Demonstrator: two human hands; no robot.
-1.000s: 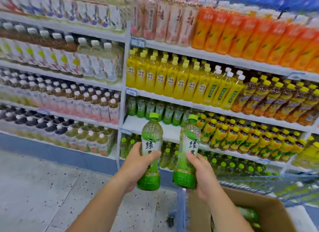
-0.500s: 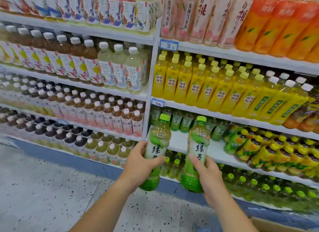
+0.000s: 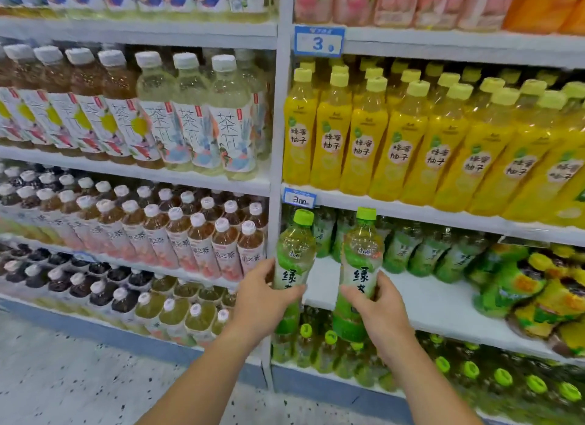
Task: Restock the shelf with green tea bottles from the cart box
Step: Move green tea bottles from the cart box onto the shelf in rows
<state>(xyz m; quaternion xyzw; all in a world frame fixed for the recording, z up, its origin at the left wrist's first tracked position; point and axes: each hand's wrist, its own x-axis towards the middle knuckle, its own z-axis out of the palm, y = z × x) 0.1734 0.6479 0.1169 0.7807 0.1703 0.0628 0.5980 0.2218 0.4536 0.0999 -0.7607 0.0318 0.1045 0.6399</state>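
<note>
My left hand [image 3: 264,301] grips one green tea bottle [image 3: 292,260] around its middle, upright, with a green cap. My right hand [image 3: 378,314] grips a second green tea bottle [image 3: 359,266] the same way. Both bottles are held just in front of the white shelf board [image 3: 427,301], which has a bare stretch at its front. A row of the same green tea bottles [image 3: 424,250] stands at the back of that shelf. The cart box is out of view.
Yellow honey-pomelo drinks [image 3: 395,140] fill the shelf above. Green and yellow bottles [image 3: 531,285] crowd the right of the target shelf. A white upright post [image 3: 280,159] divides the left bay of tea bottles [image 3: 196,235]. Speckled floor [image 3: 79,380] lies below.
I have stepped closer to the shelf. Both hands carried their bottles up and forward to the shelf's front edge. The cart box has dropped out of view.
</note>
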